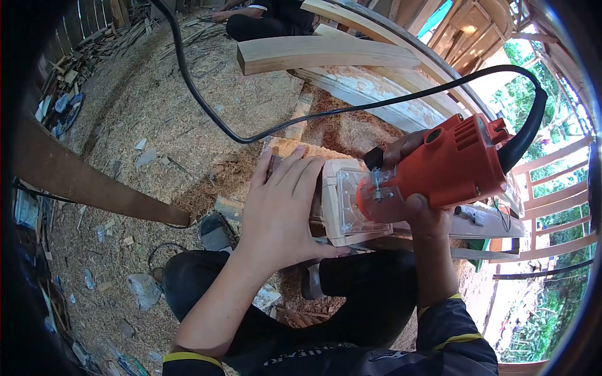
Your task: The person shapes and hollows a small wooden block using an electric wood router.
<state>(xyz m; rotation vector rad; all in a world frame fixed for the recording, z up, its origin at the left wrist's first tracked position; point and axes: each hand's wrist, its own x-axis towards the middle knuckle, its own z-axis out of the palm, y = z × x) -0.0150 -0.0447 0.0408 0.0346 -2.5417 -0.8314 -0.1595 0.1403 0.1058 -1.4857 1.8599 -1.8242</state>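
Note:
My right hand (421, 216) is wrapped around an orange trim router (454, 164) lying on its side. Its clear base plate (351, 203) is against the end of a pale wooden piece (333, 230). The cutting bit is hidden from me. My left hand (281, 199) spans the same wooden piece, fingers over the far side and thumb along the near side. A black cord (301, 119) runs from the router's back end, loops up and crosses to the upper left.
Curved wooden beams (326, 53) lie stacked ahead. A brown wooden leg (119, 194) slants in from the left. Sawdust and scraps cover the ground (144, 113). Another person (266, 24) sits at the top. A slatted wooden frame (558, 194) stands at right.

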